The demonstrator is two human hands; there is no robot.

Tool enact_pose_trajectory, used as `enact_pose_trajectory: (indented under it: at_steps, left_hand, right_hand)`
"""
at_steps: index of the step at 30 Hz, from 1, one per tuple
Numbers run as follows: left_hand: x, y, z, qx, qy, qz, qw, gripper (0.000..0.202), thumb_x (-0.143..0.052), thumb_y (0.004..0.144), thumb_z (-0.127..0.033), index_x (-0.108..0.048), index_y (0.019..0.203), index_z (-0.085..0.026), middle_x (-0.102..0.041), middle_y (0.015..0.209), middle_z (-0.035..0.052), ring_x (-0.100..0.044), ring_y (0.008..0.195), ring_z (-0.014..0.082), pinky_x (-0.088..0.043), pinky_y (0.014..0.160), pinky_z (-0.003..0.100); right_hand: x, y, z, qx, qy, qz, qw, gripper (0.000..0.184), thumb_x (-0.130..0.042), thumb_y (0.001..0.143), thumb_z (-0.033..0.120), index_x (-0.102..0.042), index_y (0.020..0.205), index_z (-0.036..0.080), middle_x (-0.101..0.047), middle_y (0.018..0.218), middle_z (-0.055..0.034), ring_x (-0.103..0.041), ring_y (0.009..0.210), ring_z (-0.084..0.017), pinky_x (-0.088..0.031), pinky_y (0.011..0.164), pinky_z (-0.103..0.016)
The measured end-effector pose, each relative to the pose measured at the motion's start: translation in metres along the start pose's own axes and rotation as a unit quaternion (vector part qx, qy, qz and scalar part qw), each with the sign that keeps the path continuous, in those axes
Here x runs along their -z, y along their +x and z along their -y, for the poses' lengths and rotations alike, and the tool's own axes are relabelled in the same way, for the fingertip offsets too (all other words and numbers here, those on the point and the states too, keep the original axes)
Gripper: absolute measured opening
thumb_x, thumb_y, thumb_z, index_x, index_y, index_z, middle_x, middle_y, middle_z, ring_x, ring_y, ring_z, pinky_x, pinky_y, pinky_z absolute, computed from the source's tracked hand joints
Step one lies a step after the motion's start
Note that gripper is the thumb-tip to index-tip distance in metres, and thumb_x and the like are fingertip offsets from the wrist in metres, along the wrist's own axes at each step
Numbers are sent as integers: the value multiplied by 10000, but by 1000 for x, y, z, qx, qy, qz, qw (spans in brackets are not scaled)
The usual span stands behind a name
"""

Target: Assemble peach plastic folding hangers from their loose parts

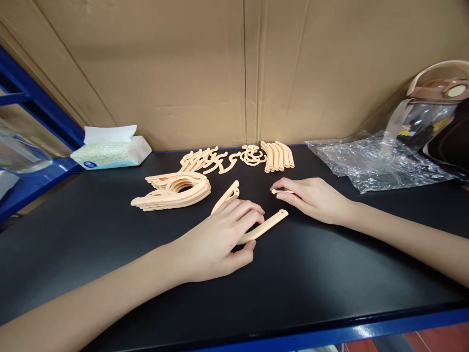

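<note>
Left hand (pixel 223 237) lies low on the black surface (pixel 311 274), fingers curled over and thumb tucked under a peach plastic hanger piece (pixel 269 223), so it is closed on it; the piece forms a V, one arm running up and away past the fingertips, the other slanting out to the right of the thumb with a small hole near its end; both arms seem to rest on the surface. Right hand (pixel 315 200) sits just to the right, close to the left hand but not touching it; its thumb and forefinger are pinched together on a small pin (pixel 280 191) of the same peach colour, whose tip pokes out toward the left hand; the pin is just beyond the free end of the V's right arm, and I cannot tell whether they touch.

Beyond the left hand, a little to its left, a stack of hangers (pixel 176 191) lies flat; farther back, ahead of both hands, are a row of hook pieces (pixel 207 160), a small heap of ring-shaped parts (pixel 253 155) and a bundle of curved arms (pixel 278 156) laid side by side, all near the cardboard wall (pixel 234 68); well off to the left of the left hand sits a tissue pack (pixel 110 151) beside a blue shelf frame (pixel 40 105); to the right of the right hand, behind its wrist, lies a crumpled clear plastic bag (pixel 373 166); past that stands a bottle (pixel 428 107) with a pinkish lid.
</note>
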State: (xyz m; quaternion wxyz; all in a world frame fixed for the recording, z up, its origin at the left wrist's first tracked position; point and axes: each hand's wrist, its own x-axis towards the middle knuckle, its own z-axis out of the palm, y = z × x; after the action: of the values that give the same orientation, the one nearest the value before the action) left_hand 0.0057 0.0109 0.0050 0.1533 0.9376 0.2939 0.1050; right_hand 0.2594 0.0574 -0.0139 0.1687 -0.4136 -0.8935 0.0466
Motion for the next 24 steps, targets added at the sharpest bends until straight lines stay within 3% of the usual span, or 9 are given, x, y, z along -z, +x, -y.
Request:
enact_pose_trajectory:
  at_steps: [9,16,24]
  left_hand:
    - [0,-1,1,-5,1,-11,1000,265,-501,848,-124,-537,1097,-209,-567,1235,63,-501,1183,231,-323,1126,423]
    - [0,0,1,1,3,0,1000,263,-497,862,-123,-536,1108,-207,-557,1251,59,-486,1184,228,-297,1132,431]
    - [0,-2,0,-6,2,2,1000,263,-474,887,-128,-536,1132,-202,-551,1263,66,-481,1172,225,-347,1082,397]
  right_hand:
    - [1,0,1,37,3,-2,999,436,-291,1027,457,-655,1001,219,-734,912,-49,-688,743,-176,-450,627,-267]
    - [0,0,0,57,-5,-7,998,443,-275,1037,440,-657,1038,214,-707,949,-51,-673,768,-156,-451,630,-251]
    - [3,0,1,54,29,32,998,447,-278,1035,473,-638,1029,207,-695,939,-39,-653,763,-153,-431,650,-267]
